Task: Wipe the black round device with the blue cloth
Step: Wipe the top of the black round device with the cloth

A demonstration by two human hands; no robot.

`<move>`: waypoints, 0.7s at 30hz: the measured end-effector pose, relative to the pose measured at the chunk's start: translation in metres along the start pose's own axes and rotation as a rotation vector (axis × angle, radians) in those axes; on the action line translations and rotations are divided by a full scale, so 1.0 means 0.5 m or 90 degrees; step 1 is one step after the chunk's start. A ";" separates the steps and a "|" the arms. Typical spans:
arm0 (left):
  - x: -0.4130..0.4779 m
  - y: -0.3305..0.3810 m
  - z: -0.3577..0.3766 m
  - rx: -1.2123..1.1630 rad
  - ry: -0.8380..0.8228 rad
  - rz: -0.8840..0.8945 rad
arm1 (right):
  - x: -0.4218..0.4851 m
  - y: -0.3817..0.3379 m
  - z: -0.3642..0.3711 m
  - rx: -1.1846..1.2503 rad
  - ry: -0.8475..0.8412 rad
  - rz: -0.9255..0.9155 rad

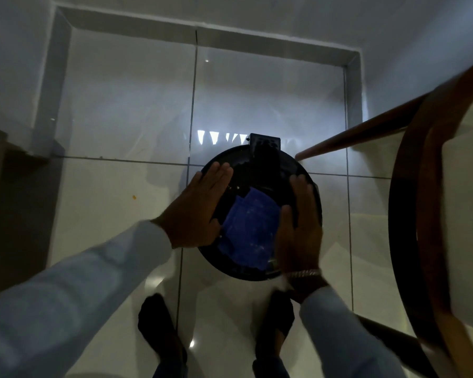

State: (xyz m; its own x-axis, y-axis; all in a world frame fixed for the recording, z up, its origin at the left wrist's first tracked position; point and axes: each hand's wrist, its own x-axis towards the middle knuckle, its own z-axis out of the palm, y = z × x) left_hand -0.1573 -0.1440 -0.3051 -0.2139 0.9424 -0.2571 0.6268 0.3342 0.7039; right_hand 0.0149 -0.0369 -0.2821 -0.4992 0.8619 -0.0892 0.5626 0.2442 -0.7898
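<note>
The black round device point(246, 170) is in the middle of the view, above the tiled floor, with a black box-shaped part point(265, 143) at its far edge. A folded blue cloth point(250, 230) lies on its top face, between my hands. My left hand point(197, 208) lies flat against the device's left rim, fingers straight and together. On the right rim, my right hand point(301, 230) has its fingers over the edge and its thumb beside the cloth. Whether the device rests on the floor or is lifted I cannot tell.
A round wooden frame with legs point(410, 214) stands close on the right, one leg almost touching the device. My feet in dark shoes point(159, 328) are just below the device. Dark wooden furniture point(0, 214) is at the left edge. Walls close off the far side.
</note>
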 end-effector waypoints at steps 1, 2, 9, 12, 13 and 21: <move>-0.021 0.020 0.011 -0.059 0.074 -0.015 | 0.032 0.016 -0.011 -0.031 0.007 0.010; -0.042 0.047 0.029 -0.094 0.130 -0.003 | 0.059 0.032 -0.019 -0.059 -0.005 0.022; -0.029 0.105 0.195 0.296 0.068 0.059 | 0.102 0.145 0.012 -0.158 -0.078 -0.065; -0.024 0.087 0.190 0.253 0.119 0.073 | 0.104 0.165 0.020 -0.152 -0.047 -0.081; -0.025 0.089 0.187 0.202 0.162 0.079 | 0.104 0.167 0.021 -0.153 -0.042 -0.092; 0.014 0.107 0.083 -0.005 0.464 0.010 | 0.101 0.174 0.025 -0.210 -0.017 -0.107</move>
State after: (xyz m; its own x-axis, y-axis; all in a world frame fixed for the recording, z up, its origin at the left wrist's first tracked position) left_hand -0.0942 -0.1200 -0.2965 -0.6511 0.7140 0.2576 0.6293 0.3180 0.7091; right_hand 0.0303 0.0223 -0.3628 -0.6173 0.7867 0.0064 0.6509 0.5153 -0.5575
